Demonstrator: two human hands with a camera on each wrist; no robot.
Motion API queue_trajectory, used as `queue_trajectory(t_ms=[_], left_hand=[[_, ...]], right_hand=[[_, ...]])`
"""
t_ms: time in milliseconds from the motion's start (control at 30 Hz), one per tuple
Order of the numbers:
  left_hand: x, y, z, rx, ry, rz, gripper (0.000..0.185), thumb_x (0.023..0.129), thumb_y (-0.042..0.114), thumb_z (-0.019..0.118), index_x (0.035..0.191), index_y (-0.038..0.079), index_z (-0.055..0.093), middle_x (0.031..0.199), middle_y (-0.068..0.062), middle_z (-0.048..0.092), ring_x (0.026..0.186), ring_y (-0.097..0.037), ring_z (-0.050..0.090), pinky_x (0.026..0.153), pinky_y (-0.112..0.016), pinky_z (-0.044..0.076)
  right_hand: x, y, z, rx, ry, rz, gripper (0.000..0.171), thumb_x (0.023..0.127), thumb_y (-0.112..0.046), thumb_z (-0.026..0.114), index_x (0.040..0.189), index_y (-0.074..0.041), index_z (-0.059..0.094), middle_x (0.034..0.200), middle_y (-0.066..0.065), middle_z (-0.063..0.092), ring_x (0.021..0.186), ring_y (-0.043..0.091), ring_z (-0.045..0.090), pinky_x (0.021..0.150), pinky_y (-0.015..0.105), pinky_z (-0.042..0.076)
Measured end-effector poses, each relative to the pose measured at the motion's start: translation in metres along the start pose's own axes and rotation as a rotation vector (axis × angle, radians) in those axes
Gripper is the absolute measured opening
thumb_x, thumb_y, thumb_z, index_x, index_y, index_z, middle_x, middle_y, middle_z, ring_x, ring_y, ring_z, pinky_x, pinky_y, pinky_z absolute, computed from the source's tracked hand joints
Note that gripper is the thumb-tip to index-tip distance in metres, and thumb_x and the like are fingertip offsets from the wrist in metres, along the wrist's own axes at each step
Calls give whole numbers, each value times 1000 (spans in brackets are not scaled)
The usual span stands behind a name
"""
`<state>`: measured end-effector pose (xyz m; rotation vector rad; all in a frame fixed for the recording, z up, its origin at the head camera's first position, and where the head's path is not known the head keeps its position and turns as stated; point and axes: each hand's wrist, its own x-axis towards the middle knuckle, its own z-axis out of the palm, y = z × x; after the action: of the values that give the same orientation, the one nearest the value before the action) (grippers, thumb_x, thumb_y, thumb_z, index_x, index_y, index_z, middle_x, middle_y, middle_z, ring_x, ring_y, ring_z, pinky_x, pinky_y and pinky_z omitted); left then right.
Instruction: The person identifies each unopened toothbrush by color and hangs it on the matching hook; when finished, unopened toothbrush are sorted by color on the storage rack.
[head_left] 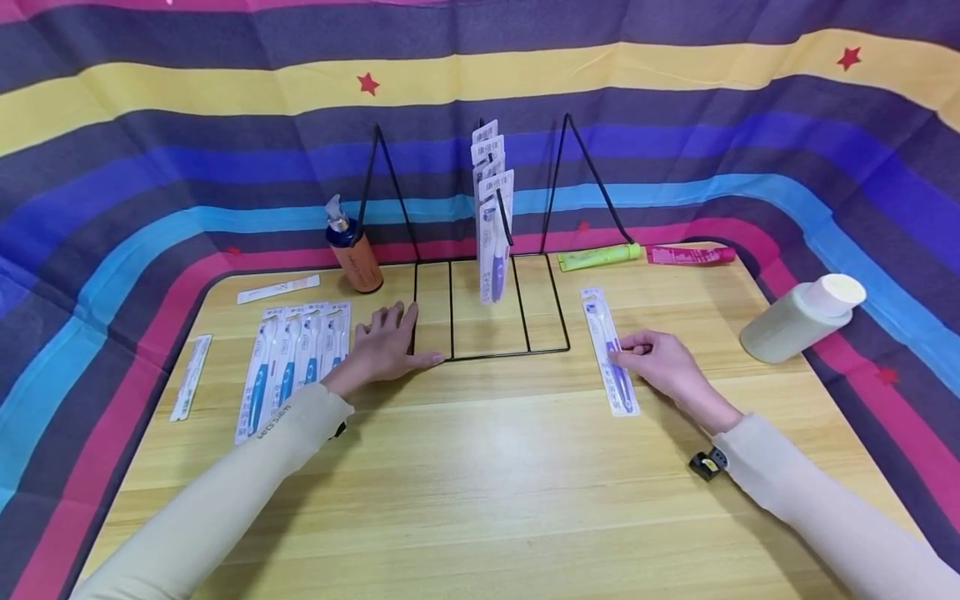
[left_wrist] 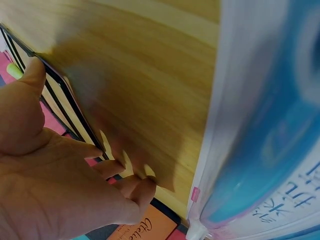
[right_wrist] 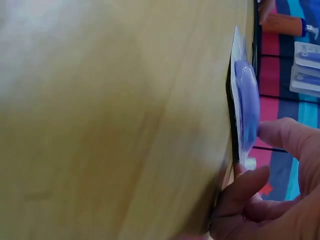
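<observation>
A purple toothbrush pack [head_left: 611, 354] lies flat on the wooden table [head_left: 480, 467], right of a black wire rack [head_left: 517, 329]. My right hand [head_left: 637, 348] pinches the pack's right edge near its middle; in the right wrist view the thumb and a finger [right_wrist: 250, 187] close on the pack [right_wrist: 246, 100]. My left hand [head_left: 386, 337] rests flat on the table at the rack's front left corner, fingers spread and holding nothing, with the thumb by the base wire [left_wrist: 60, 95]. Several toothbrush packs [head_left: 492, 217] hang on the rack's middle prong.
Several blue toothbrush packs [head_left: 292, 358] lie in a row left of my left hand, with thin packs [head_left: 190, 377] beyond. An orange pump bottle [head_left: 354, 250], a green tube [head_left: 598, 256] and a pink tube [head_left: 690, 254] stand at the back. A white bottle [head_left: 798, 321] lies at the right edge.
</observation>
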<state>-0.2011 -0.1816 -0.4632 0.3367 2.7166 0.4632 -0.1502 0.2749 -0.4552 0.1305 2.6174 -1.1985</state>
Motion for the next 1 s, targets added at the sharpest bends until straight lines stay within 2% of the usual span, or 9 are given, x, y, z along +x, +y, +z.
queue_trajectory(t_ms=[67, 200, 333, 433, 567, 667, 800, 1000], left_hand=[[-1, 0, 0, -1, 2, 0, 117, 97, 74, 66, 175, 6, 12, 178, -28, 10, 160, -56, 8, 119, -82, 11], [-3, 1, 0, -6, 0, -4, 117, 97, 75, 65, 176, 6, 12, 178, -28, 10, 160, -55, 7, 119, -82, 10], [-5, 4, -1, -4, -4, -6, 118, 96, 77, 64, 176, 6, 12, 178, -28, 10, 160, -56, 8, 119, -82, 10], [-6, 6, -2, 4, -1, -5, 117, 97, 75, 65, 175, 5, 13, 178, -29, 10, 159, -56, 8, 120, -81, 10], [-6, 6, -4, 13, 5, 0, 118, 97, 77, 63, 175, 3, 13, 177, -30, 11, 159, -57, 10, 119, -82, 12], [-6, 7, -5, 25, 6, 2, 120, 96, 81, 61, 174, 3, 14, 177, -30, 12, 158, -58, 11, 117, -83, 13], [-7, 7, -6, 27, 4, 1, 121, 96, 81, 61, 174, 2, 14, 177, -31, 11, 159, -58, 10, 118, -83, 13], [-3, 4, -4, 5, -12, 0, 118, 98, 75, 65, 175, 4, 12, 178, -29, 8, 160, -56, 6, 120, -81, 10]], right_hand=[[-2, -2, 0, -32, 4, -13, 53, 100, -33, 80, 132, 7, 66, 117, 19, 70, 103, 29, 64, 87, 38, 49], [-9, -5, 0, -26, 5, -50, 46, 100, -23, 78, 132, 6, 62, 115, 19, 74, 98, 28, 70, 80, 34, 53], [-17, -6, 2, 8, -5, -96, 41, 101, -16, 77, 134, 2, 60, 110, 16, 77, 95, 24, 69, 80, 32, 51], [-25, -8, 5, 77, -18, -130, 38, 101, -11, 77, 135, -2, 61, 111, 15, 76, 90, 20, 66, 75, 30, 50], [-37, -15, 12, 247, -56, -154, 34, 101, -3, 74, 133, 1, 63, 118, 19, 69, 84, 17, 66, 65, 27, 54], [-47, -24, 18, 361, -69, -164, 31, 100, -1, 73, 130, 3, 65, 123, 18, 65, 92, 16, 70, 70, 27, 56], [-55, -34, 30, 462, -66, -222, 27, 100, 0, 74, 125, 7, 65, 122, 12, 69, 103, 18, 72, 83, 30, 58], [-59, -50, 47, 532, -24, -364, 20, 100, 2, 74, 118, 9, 67, 116, 8, 74, 106, 21, 72, 90, 30, 59]])
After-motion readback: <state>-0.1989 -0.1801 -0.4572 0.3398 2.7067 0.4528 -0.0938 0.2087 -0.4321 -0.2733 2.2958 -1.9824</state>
